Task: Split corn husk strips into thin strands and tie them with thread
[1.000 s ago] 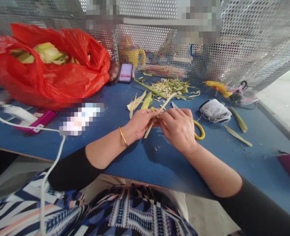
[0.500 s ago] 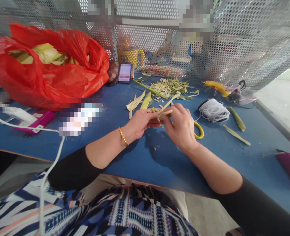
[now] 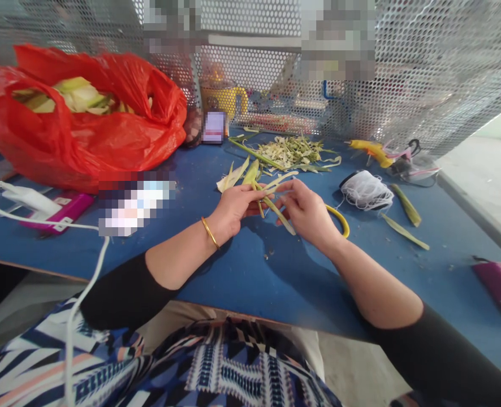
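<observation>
My left hand (image 3: 232,207), with a gold bangle on the wrist, pinches a bundle of pale green leaf strips (image 3: 271,199) above the blue table (image 3: 242,277). My right hand (image 3: 307,212) pinches the same strips from the right, with one strip hanging down between both hands. Yellow-handled scissors (image 3: 337,217) lie just behind my right hand. A few cut leaves (image 3: 237,174) lie just beyond my left hand.
A red plastic bag (image 3: 81,121) full of leaves sits at the back left. A heap of leaf scraps (image 3: 290,150) lies at the back, a bundle of white thread (image 3: 367,190) to the right, loose leaves (image 3: 405,203) beside it. A perforated metal screen (image 3: 424,68) closes the back.
My hands drew slightly apart and the strips were turned; one strip now hangs down toward the table between them.
</observation>
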Tool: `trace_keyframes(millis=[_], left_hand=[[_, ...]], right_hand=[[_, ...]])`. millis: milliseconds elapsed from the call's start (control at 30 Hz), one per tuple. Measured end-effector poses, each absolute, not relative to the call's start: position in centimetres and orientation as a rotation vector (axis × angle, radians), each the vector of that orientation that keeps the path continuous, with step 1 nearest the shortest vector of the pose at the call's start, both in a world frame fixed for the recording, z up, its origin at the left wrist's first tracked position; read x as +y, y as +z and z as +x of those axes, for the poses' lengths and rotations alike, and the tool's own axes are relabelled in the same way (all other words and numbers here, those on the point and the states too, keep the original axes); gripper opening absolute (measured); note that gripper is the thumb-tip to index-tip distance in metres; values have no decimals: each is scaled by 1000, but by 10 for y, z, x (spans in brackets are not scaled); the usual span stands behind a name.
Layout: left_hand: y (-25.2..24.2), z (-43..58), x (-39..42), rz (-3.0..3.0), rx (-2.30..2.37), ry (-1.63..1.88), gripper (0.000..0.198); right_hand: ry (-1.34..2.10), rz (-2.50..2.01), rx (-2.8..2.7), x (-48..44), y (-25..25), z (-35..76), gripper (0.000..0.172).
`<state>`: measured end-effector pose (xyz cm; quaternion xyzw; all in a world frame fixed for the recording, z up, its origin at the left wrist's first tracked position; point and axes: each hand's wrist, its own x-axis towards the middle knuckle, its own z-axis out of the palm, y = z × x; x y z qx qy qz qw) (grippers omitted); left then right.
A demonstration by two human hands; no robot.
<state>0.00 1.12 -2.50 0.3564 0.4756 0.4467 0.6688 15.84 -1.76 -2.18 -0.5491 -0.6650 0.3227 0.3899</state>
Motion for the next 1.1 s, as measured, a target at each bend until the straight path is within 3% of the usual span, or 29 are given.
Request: trace_keyframes(millis=[100,200,300,400,767,1100], left_hand=[[-30,-3,15,859,1096,1034,10],[-32,-3,14,910,1122,1031,8],[-30,0,10,964,1099,964,10],[-27,2,5,1004,1049,902,17],[-19,9,-4,1105,1028,916,15],[-17,2,6,723,1038,984,14]], right_hand=[[493,-1125,-2096,-19,-23,165,28],[136,-1011,-2336,-19,-24,168,28],[-80,-1062,-2237,-18,-24,169,24],[-72,-1186,-2006,-17,-23,169,23],[287,-1662,-1726,-16,-21,161,20],[-331,-1242,-2203,-13,-21,174,20]])
